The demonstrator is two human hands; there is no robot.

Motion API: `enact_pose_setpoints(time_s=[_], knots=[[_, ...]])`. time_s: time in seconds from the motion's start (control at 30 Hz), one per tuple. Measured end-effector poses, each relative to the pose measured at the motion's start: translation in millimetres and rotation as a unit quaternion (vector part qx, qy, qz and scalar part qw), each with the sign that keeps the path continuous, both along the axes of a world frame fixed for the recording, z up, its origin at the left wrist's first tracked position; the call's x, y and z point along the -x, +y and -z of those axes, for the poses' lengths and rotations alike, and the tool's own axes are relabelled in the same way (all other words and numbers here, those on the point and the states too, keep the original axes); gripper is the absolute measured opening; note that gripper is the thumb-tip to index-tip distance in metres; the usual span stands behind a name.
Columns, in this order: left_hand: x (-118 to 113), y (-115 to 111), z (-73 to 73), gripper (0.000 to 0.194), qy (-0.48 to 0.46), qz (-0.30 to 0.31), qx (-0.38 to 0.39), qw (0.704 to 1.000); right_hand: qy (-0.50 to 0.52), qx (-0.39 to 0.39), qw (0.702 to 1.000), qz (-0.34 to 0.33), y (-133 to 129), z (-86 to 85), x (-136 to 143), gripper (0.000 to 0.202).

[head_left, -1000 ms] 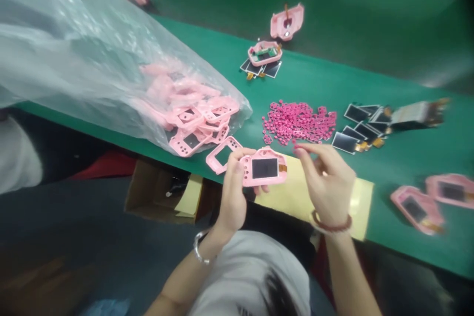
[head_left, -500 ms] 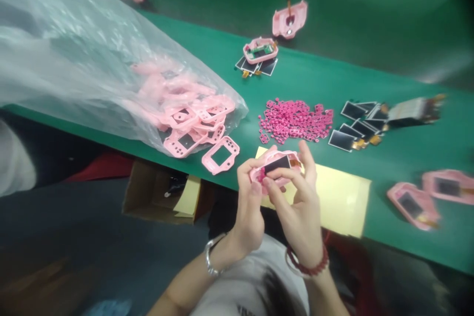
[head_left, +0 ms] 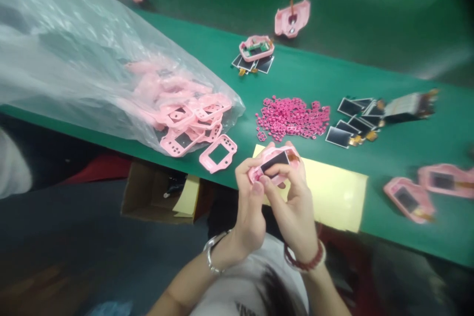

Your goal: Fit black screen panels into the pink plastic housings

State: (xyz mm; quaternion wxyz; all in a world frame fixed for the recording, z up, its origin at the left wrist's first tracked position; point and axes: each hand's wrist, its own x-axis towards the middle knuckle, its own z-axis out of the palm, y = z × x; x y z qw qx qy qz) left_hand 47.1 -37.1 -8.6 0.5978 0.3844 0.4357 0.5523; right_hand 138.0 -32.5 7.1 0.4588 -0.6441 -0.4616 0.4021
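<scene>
Your left hand (head_left: 250, 217) grips the pink shell (head_left: 277, 150) near the yellow sheet (head_left: 340, 197), its screen (head_left: 276, 162) seemingly in. Your right hand (head_left: 296, 210) touches it; blur hides whether anything is pinched. Piled buttons (head_left: 292, 116) and bagged shells (head_left: 176, 144) look left to do.

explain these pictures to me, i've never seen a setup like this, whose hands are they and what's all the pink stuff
There is no machine here: you see one person's bare left hand and right hand. Every picture comes from a camera on that person's head, looking forward and down. The left hand holds a pink shell with a dark screen in it; the right fingers touch its face, partly hiding what they do. On the green table lie a clear bag with more shells, a heap of small bright pink parts, loose screens and yellow paper.
</scene>
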Motion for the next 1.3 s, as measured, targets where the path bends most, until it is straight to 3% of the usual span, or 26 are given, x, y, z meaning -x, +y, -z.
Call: enact_pose_setpoints(time_s=[0.1, 0.37, 0.47, 0.53, 0.6, 0.67, 0.73, 0.87, 0.97, 1.17, 1.3], knots=[[1, 1, -1.0, 0.021, 0.001, -0.005, 0.026, 1.000, -0.014, -0.034, 0.998, 0.043, -3, 6.6, 9, 0.029], [-3, 0, -9.9, 0.012, 0.043, -0.056, 0.019, 0.997, 0.016, -0.052, 0.998, 0.045, -15, 5.0, 19, 0.038], [6, 15, -6.7, 0.022, 0.070, -0.118, 0.044, 0.990, 0.004, -0.086, 0.996, -0.003, -19, 3.9, 12, 0.030], [18, 32, -3.3, 0.027, 0.084, -0.182, 0.057, 0.978, -0.033, -0.124, 0.992, 0.004, -23, 8.3, 5, 0.022], [34, 51, -1.1, 0.029, 0.091, -0.253, 0.051, 0.962, -0.107, -0.140, 0.984, 0.003, -27, 18.6, 0, 0.020], [47, 66, -1.1, 0.031, 0.087, -0.295, 0.030, 0.951, -0.209, -0.131, 0.968, -0.041, -29, 32.6, -1, 0.025], [55, 74, -2.4, 0.032, 0.084, -0.274, 0.019, 0.958, -0.315, -0.112, 0.939, -0.078, -28, 45.4, 2, 0.036], [55, 77, -1.1, 0.029, 0.083, -0.120, 0.051, 0.988, -0.427, -0.088, 0.897, -0.070, -16, 55.6, 12, 0.036], [49, 78, 4.8, 0.025, 0.083, -0.047, 0.063, 0.993, -0.427, -0.091, 0.896, -0.080, -9, 51.4, 14, 0.031], [43, 84, 18.1, 0.021, 0.116, -0.008, 0.051, 0.992, -0.429, -0.053, 0.895, -0.109, -4, 42.4, 14, 0.035], [35, 88, 25.5, 0.017, 0.189, 0.027, 0.006, 0.982, -0.425, -0.093, 0.894, -0.106, -2, 49.2, 16, 0.029]])
